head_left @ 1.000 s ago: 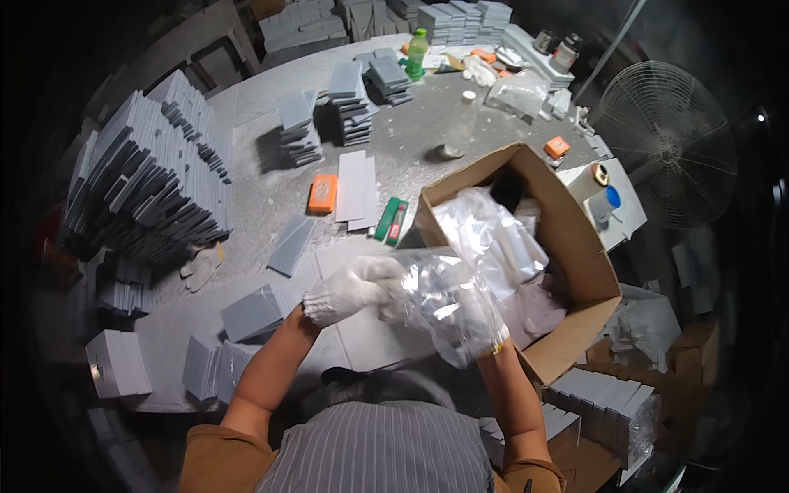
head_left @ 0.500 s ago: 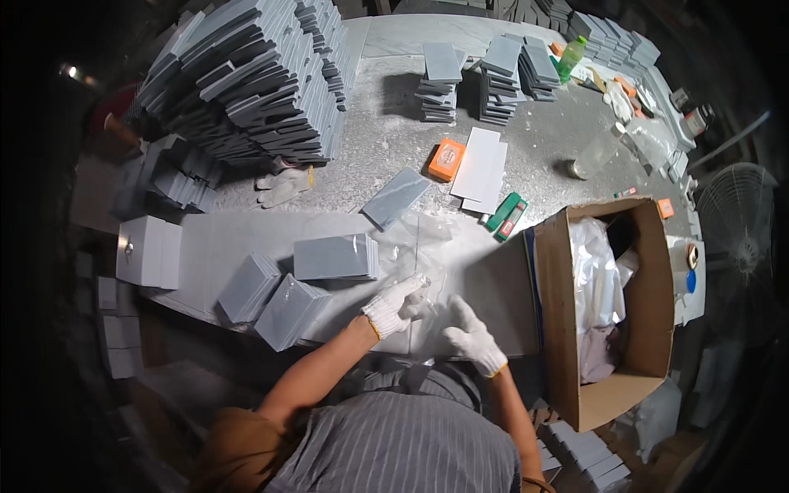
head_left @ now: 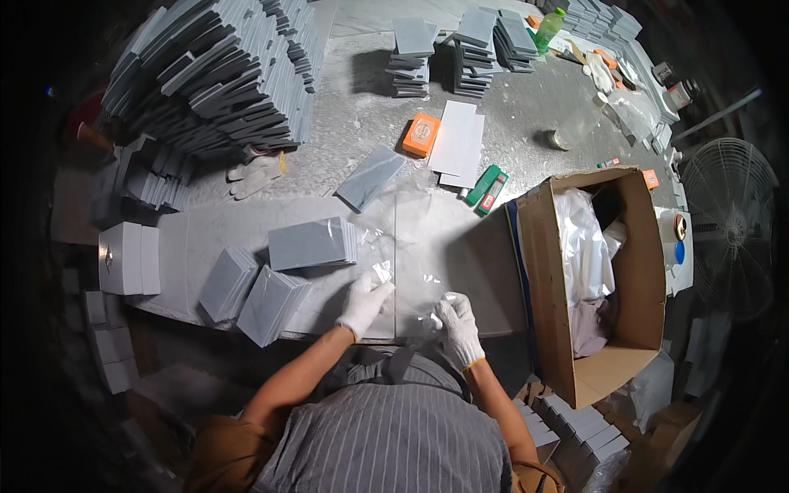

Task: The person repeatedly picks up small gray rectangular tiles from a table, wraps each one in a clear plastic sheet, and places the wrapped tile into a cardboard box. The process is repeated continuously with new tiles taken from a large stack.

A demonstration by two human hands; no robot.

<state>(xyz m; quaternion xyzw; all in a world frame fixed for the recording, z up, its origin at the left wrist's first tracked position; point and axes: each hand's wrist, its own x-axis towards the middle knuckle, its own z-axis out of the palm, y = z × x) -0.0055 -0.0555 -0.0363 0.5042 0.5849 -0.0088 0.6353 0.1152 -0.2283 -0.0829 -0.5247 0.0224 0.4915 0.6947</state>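
Note:
A clear plastic bag lies spread on the table in front of me, its near edge by my gloves. My left hand, in a white knit glove, pinches its near left side. My right hand, gloved alike, is closed on the crumpled near right side. Left of the bag are three small stacks of grey stone tiles: one stack lies close to it, another stack is farther left, and a third stack sits at the near edge. A single grey tile lies beyond the bag.
A cardboard box holding plastic bags stands at right. Farther back lie an orange box, white sheets, a green stapler-like tool and a loose glove. Tall tile piles rise at far left; a fan stands right.
My right hand has moved from open above the plastic to closed on it. The left hand has come back nearer to me and pinches the bag. The whole view has shifted slightly.

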